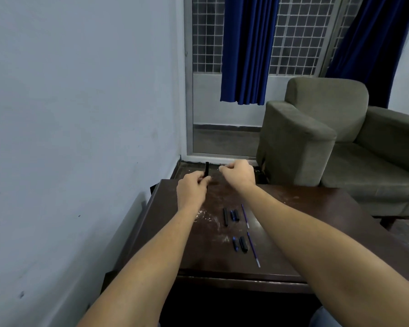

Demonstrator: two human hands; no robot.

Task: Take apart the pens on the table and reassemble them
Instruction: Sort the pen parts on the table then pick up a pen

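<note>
Bare forearms (151, 256) reach in from the bottom edge over a dark brown wooden table (305, 232), its glossy top scuffed with whitish scratches. A smooth pale wall (80, 90) fills the left. Behind the table stands a rounded grey-green fabric armchair (316, 128), and folded blue curtains (248, 50) hang before a square metal window grille (300, 34).

Over the far table edge, the left hand (191, 192) grips a slim black pen barrel (207, 169) held upright. The right hand (239, 174), just beside it, has its fingers curled in; whether they pinch anything I cannot tell.

Loose parts lie mid-table in two groups. The farther has a long black barrel (226, 217), two short blue-black pieces (234, 215) and a thin refill (245, 215). The nearer has a short blue piece (235, 244), a black cap (243, 244) and a second refill (253, 249).
</note>
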